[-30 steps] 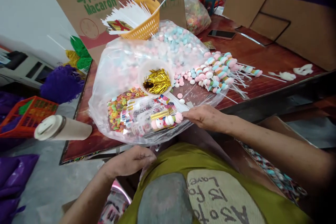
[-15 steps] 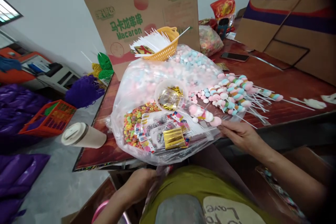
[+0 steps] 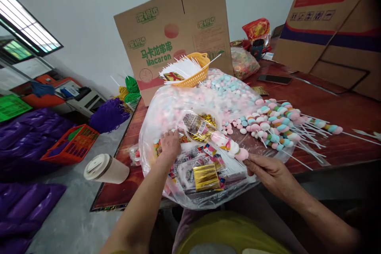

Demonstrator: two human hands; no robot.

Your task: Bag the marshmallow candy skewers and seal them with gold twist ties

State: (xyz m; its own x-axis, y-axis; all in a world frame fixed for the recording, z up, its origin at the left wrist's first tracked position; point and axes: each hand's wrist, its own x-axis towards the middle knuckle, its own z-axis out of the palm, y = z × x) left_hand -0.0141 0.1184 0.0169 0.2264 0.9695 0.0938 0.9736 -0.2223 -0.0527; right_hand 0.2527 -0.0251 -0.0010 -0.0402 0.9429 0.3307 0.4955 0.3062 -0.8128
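Marshmallow skewer slants forward-left from the right hand, which pinches its near end above the plastic bag. Farther left, the left hand is at the ring candies, its grip hidden.

Candy rings partly hidden behind left hand; right carton cropped

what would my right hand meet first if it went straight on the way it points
Likely the pale bowl: the wrapped end of the candy skewer in your right hand overlaps it in view, but depth is unclear.
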